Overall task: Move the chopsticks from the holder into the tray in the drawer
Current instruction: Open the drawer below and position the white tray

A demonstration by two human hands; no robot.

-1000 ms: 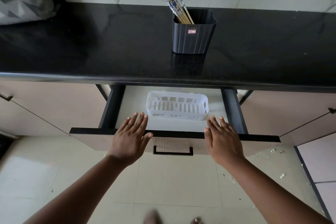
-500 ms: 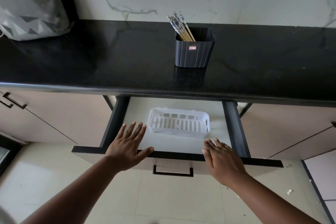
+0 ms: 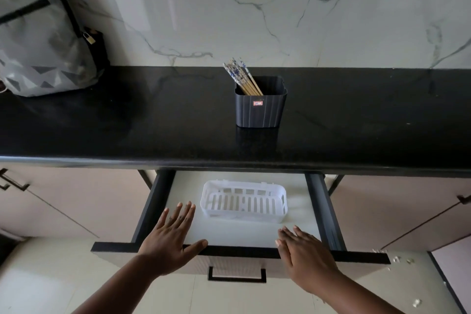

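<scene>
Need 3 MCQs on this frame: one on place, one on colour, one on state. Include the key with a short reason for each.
1. Where are the chopsticks?
A. in the holder on the countertop
B. in the tray
C. on the floor

2. What colour is the tray?
A. black
B. white
C. red

3. What state is the drawer in?
A. shut
B. pulled open
C. taken out

Key:
1 A, they stick out of the dark holder.
2 B, the slotted tray is white and has nothing in it.
3 B, the drawer's inside shows, with the left hand and right hand flat and open at its front edge.
</scene>
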